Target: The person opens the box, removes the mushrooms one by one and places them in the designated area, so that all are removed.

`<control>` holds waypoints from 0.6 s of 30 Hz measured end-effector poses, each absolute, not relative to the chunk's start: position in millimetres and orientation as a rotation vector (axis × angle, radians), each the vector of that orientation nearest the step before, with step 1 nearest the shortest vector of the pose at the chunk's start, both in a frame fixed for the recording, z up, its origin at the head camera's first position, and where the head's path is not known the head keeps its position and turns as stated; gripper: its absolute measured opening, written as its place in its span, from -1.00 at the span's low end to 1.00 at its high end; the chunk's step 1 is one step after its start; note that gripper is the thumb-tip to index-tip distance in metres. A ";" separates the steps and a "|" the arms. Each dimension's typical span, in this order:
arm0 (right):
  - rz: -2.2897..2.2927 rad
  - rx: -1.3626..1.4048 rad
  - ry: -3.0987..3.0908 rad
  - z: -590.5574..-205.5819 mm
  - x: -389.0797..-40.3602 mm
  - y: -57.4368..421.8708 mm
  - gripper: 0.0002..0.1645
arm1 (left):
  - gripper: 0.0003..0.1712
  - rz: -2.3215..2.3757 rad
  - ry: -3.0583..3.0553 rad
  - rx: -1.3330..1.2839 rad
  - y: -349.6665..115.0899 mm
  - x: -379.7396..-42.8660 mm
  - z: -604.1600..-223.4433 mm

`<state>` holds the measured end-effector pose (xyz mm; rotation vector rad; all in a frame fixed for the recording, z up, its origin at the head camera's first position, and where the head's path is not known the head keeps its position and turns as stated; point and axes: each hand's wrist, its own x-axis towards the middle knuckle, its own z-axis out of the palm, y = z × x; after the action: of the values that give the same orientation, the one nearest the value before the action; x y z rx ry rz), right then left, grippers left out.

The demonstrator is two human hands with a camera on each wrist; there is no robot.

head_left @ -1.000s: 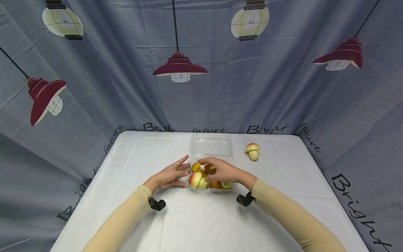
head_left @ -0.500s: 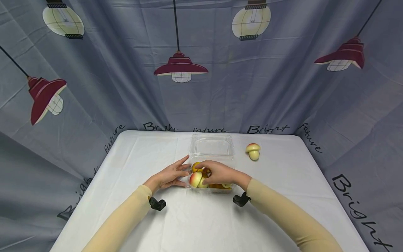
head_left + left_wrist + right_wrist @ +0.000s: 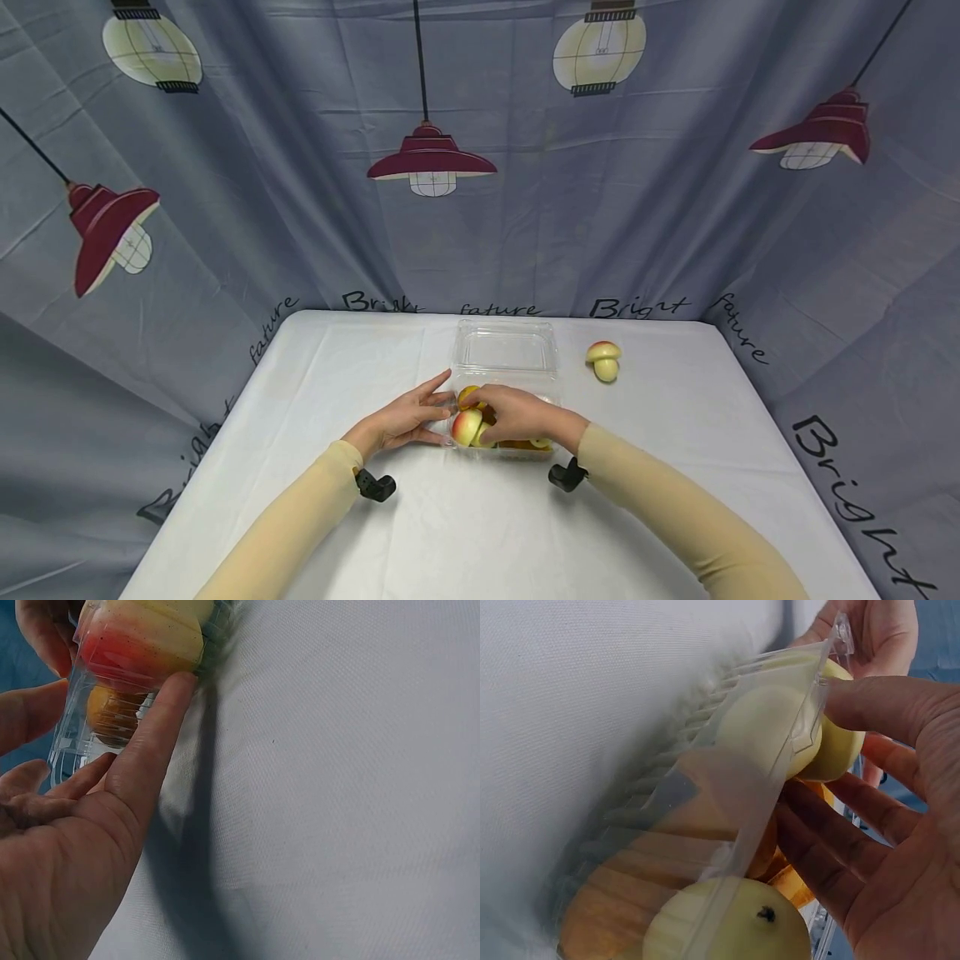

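Observation:
Several mushrooms fill a clear plastic box (image 3: 517, 455) with its hinged lid (image 3: 504, 346) laid back. My left hand (image 3: 408, 417) touches the box's left wall, fingers extended; one fingertip reaches the wall beside a red-and-yellow mushroom (image 3: 142, 641) in the left wrist view. My right hand (image 3: 517, 412) reaches down into the box, thumb and fingers curved round a brown mushroom mostly hidden under the hand. Its thumb lies against a pale yellow mushroom (image 3: 836, 750) in the right wrist view. An orange mushroom (image 3: 468, 395) sits at the box's far left corner.
One more mushroom (image 3: 603, 361), pale with a reddish cap, lies on the white table (image 3: 360, 350) to the right of the lid. A grey curtain printed with lamps (image 3: 480, 242) stands behind and beside the table.
My right hand has moved slightly left and lower into the box, and the brown mushroom between its fingers has shifted left. My left hand stays against the box.

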<state>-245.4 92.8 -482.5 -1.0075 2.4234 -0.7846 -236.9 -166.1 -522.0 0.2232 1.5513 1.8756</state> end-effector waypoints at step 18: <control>-0.579 -1.060 2.472 -487.5 -246.7 85.8 -0.21 | -0.01 1.870 1.558 0.217 -165.7 -236.7 -522.4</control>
<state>-246.7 85.8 -487.5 -1.0604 2.4719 -0.5791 -236.7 -165.7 -522.4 0.2166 1.5578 1.8699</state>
